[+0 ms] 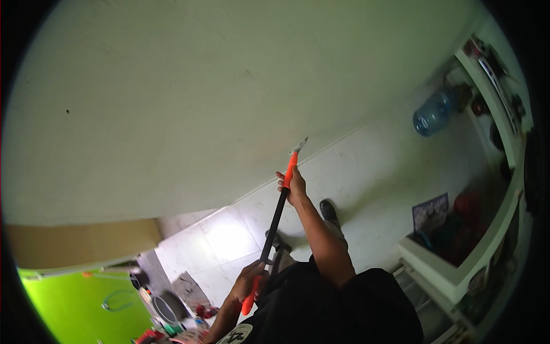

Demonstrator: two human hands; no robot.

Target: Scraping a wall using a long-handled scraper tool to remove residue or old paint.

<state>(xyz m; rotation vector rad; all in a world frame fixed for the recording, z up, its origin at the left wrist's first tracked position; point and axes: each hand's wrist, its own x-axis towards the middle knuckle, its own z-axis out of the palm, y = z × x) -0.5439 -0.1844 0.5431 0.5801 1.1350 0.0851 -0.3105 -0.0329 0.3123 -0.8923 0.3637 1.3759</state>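
Note:
A long-handled tool (274, 222) with a black shaft, orange ends and a pale, angled, pointed tip slants up and away from my body. My right hand (295, 187) is wrapped round its far orange section, just below the tip, with some fingers partly lifted. Near the lower end, beside the orange grip, my left hand (248, 281) is closed round the tool. The tip is in front of the pale green wall (189, 109), close to where it meets the floor; I cannot tell whether it touches.
Light tiles make up the floor (361, 166), with my shoes on it. A blue water jug (436, 112) lies at the far right. Pale built-in shelving (492, 252) curves along the right, holding assorted items. At lower left are a bright green wall (74, 304) and a grey basin (167, 307).

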